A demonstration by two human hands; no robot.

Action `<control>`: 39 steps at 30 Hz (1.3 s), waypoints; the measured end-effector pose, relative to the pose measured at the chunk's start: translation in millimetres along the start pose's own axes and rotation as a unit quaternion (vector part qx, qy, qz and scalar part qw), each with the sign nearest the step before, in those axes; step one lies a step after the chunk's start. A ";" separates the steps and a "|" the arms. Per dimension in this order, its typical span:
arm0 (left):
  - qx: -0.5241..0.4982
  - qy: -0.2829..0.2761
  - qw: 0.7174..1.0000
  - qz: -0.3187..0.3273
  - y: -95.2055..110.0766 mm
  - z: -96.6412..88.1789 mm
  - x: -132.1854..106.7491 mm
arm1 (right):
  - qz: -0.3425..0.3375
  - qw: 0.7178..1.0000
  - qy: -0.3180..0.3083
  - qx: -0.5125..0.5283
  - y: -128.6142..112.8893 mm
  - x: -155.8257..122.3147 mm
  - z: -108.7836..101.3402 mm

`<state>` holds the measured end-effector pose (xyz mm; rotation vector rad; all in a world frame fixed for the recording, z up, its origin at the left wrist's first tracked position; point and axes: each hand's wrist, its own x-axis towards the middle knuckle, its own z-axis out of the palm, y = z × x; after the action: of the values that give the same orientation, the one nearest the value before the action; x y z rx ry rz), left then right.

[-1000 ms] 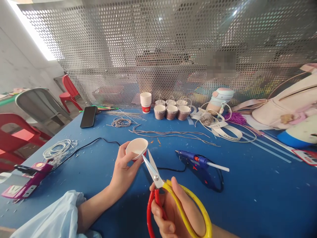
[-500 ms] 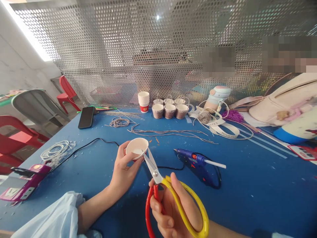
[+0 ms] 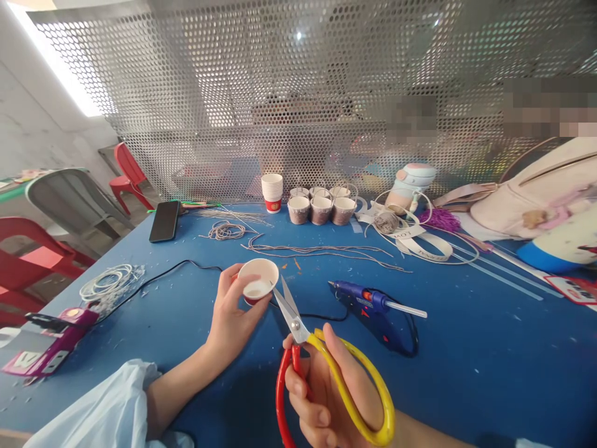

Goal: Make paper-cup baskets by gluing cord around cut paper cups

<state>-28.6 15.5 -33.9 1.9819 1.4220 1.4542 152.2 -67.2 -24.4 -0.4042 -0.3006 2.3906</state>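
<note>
My left hand [image 3: 232,315] is closed around a small paper cup [image 3: 258,278], white inside and red outside, tilted with its mouth toward me above the blue table [image 3: 466,348]. My right hand [image 3: 326,398] grips scissors [image 3: 321,367] with one red and one yellow handle loop. The blades are slightly apart and their tips sit right beside the cup's rim on its right.
A blue glue gun [image 3: 373,308] with a black cord lies right of the scissors. At the back stand a cup stack [image 3: 272,191], wrapped cups [image 3: 321,208], string strands [image 3: 321,252], ribbon [image 3: 420,242] and a phone [image 3: 165,220]. White wire coil [image 3: 107,281] left; perforated metal screen [image 3: 298,93] behind.
The cup has turned a little in my left hand, showing more of its inside. The scissor blades have shifted slightly right along the rim and stay slightly open.
</note>
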 end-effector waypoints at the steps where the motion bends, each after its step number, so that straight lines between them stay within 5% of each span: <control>1: -0.010 0.002 1.000 -0.028 0.3 -0.5 0.8 | 0.003 1.000 -0.001 -0.005 -1.1 -0.1 -0.1; 7: -0.148 -0.036 0.962 -0.227 4.7 -3.4 8.4 | 0.020 0.999 0.000 -0.027 -11.0 -3.5 -1.9; 12: -0.209 0.018 0.937 -0.280 -8.8 -8.2 23.6 | 0.066 0.997 -0.032 -0.012 -14.2 -6.0 -6.1; 16: -0.252 -0.003 0.917 -0.308 -11.5 -14.7 31.6 | 0.000 0.982 0.047 -0.182 -12.5 -6.3 -9.9; 18: -0.262 -0.044 0.910 -0.317 -8.0 -16.8 31.2 | -0.071 0.931 0.124 -0.335 -14.7 -6.7 -8.2; 22: -0.253 -0.107 0.905 -0.326 -2.2 -19.0 26.9 | -0.139 0.772 0.269 -0.559 -22.1 -8.6 -1.6; 29: -0.212 -0.100 0.929 -0.288 2.7 -20.8 26.2 | -0.246 0.590 0.277 -0.717 -20.6 -9.2 -22.5; 33: -0.191 -0.099 0.939 -0.269 6.1 -19.7 24.7 | -0.267 0.550 0.276 -0.742 -21.5 -7.5 -30.3; 39: -0.176 -0.092 0.950 -0.239 6.0 -17.7 22.2 | -0.263 0.538 0.286 -0.748 -24.0 -5.9 -27.1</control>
<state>-40.5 26.0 -9.7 1.3901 1.3296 1.1694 180.5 -50.5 -40.6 -1.4865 -1.8016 0.7122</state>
